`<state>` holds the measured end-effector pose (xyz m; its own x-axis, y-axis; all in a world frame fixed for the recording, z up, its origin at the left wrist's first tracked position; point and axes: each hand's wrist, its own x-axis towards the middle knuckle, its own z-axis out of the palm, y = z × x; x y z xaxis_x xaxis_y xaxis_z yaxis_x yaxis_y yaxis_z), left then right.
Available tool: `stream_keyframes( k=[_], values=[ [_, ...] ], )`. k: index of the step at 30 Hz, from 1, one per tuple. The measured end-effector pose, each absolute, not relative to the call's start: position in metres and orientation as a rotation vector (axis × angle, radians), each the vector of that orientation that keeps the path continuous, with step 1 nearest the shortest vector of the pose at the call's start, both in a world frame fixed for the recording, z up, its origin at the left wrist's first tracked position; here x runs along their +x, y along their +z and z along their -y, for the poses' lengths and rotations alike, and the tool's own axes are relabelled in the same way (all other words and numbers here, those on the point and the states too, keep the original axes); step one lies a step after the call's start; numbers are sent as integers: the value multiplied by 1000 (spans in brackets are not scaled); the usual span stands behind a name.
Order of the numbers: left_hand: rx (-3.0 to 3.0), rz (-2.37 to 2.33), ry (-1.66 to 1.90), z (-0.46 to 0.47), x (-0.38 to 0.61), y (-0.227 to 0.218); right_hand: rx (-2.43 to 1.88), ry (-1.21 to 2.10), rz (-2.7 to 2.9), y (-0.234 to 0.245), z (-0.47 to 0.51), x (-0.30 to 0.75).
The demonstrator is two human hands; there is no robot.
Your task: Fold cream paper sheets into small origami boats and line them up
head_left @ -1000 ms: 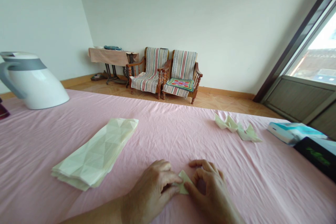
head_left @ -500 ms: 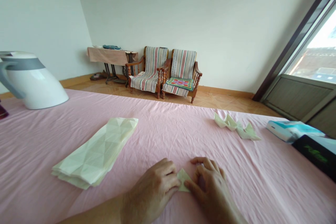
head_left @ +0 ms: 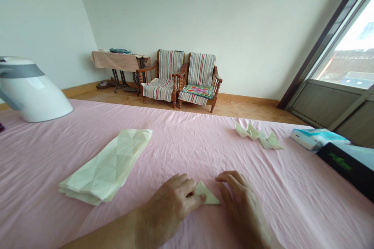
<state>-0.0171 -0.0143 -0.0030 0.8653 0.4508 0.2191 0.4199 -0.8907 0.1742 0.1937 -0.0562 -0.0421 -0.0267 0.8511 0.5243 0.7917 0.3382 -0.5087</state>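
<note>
A small pale-green paper triangle (head_left: 210, 197), folded and lying flat, is on the pink cloth in front of me. My left hand (head_left: 172, 204) covers its left side, thumb pressed on the paper and fingers curled at its edge. Beside the right corner, my right hand (head_left: 244, 202) rests with thumb and curved index finger apart; nothing shows between them. Two folded paper boats (head_left: 270, 140) sit farther off to the right. To the left lies a stack of creased pale-green paper sheets (head_left: 106, 167).
A white-and-grey jug (head_left: 43, 97) stands at the left on the pink cloth (head_left: 181, 144). On the right are a blue-and-white tissue pack (head_left: 318, 138) and a black box (head_left: 344, 167). Two wooden chairs (head_left: 198, 78) stand beyond the far edge.
My right thumb has come off the paper, and that hand has shifted slightly right. More of the triangle's right side shows. My left thumb now reaches farther over it. The view has shifted slightly.
</note>
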Motion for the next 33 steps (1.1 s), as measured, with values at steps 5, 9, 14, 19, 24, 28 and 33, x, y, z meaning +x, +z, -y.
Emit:
stream_keyframes(
  k=[5, 9, 14, 19, 24, 28, 33],
  values=[
    [2938, -717, 330, 19, -16, 2, -1286, -260, 1998, -32, 79, 184],
    [2948, -759, 283, 22, -16, 3, -1192, -482, 2048, -31, 85, 174],
    [2938, -771, 254, 24, -16, 5, -1215, -597, 2080, -39, 83, 172],
    [2929, -790, 213, 26, -16, 11, -1282, -619, 2008, -43, 84, 173],
    [2923, -791, 195, 27, -18, 12, -1356, -689, 1940, -45, 85, 171],
    [2953, -790, 187, 27, -19, 12, -1411, -739, 1915, -41, 86, 176],
    [2960, -788, 197, 27, -17, 13, -1320, -667, 2053, -29, 84, 187]
  ],
)
